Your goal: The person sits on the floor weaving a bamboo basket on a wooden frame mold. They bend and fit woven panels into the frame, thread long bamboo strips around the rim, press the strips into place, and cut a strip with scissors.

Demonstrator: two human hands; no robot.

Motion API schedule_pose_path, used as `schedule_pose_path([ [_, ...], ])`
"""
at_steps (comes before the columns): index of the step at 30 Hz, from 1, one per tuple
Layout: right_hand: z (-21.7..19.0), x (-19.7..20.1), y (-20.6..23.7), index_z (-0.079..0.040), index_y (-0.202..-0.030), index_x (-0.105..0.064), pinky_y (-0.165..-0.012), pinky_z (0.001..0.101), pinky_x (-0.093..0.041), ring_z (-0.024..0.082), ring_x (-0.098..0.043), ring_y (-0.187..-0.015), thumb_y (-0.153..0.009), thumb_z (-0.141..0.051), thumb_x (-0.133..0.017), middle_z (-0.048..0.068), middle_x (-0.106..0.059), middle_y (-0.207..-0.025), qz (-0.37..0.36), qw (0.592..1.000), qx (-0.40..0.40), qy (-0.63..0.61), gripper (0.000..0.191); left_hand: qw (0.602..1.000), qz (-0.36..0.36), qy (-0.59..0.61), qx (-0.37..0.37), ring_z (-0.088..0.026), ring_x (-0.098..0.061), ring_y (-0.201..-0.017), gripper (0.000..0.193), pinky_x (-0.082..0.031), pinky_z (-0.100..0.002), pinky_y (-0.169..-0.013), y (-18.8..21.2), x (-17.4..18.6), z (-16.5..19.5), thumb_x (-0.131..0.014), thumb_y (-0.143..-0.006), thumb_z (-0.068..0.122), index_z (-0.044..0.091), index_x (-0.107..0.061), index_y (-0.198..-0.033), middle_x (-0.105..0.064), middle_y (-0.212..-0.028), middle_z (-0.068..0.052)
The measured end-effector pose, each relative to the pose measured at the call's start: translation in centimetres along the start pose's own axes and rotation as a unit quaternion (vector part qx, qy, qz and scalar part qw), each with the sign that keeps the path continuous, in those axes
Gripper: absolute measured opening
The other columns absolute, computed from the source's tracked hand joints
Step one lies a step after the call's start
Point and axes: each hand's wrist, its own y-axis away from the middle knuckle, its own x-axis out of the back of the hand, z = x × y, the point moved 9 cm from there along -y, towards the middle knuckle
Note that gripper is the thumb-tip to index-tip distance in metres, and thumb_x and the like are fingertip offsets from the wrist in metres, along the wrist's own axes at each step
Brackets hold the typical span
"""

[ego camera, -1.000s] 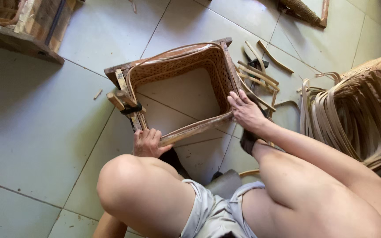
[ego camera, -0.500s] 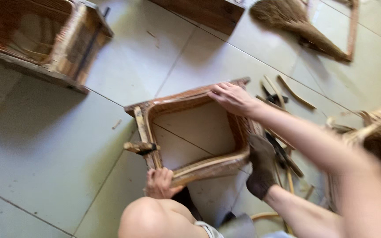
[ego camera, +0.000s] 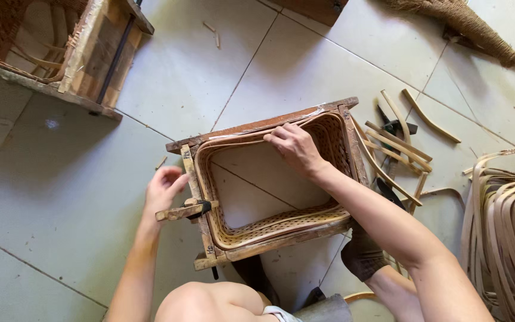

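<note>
Nearest us, our knee [ego camera: 201, 301] sits over the tiled floor [ego camera: 61, 203], and just beyond it lies the square wooden frame [ego camera: 269, 182] with woven cane lining its inside walls, flat on the floor in the middle of the view. Our left hand [ego camera: 163, 191] hangs loosely open beside the frame's left rail, fingers half curled and holding nothing, just above the small clamp [ego camera: 187, 210] gripping that rail. Our right hand [ego camera: 293, 148] rests on the far rail, fingertips pressing the cane edge there rather than closed round anything. Right of the frame lie loose cane strips [ego camera: 397, 143] and a bundle of bent cane [ego camera: 508, 220]; at the far left corner stands another woven frame [ego camera: 49, 48]. We judge the clamp could slip if knocked, letting the cane spring away from the rail, and hard pressing might crack the thin weave
</note>
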Motion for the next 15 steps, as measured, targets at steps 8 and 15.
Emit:
schedule_pose_path([
  [8, -1.8, 1.8, 1.7, -0.009, -0.107, -0.073, -0.079, 0.0368, -0.055, 0.023, -0.064, -0.087, -0.089, -0.009, -0.069, 0.003, -0.068, -0.094, -0.035, 0.999, -0.011, -0.037, 0.019, 0.992, -0.070, 0.028, 0.099, -0.010, -0.062, -0.067, 0.033, -0.054, -0.026, -0.060, -2.6, -1.9, -1.6, -0.087, -0.079, 0.014, 0.007, -0.057, -0.089, -0.066, -0.077, -0.001],
  [15, -1.8, 0.8, 1.9, -0.009, -0.108, -0.073, -0.078, 0.0353, -0.055, 0.021, -0.063, -0.086, -0.087, -0.006, -0.071, 0.003, -0.068, -0.096, -0.049, 0.998, -0.011, -0.023, 0.021, 0.992, -0.036, -0.067, 0.097, -0.010, -0.062, -0.063, 0.039, -0.053, -0.026, -0.056, -3.3, -1.5, -2.1, -0.091, -0.076, 0.019, 0.006, -0.056, -0.086, -0.063, -0.075, -0.001],
])
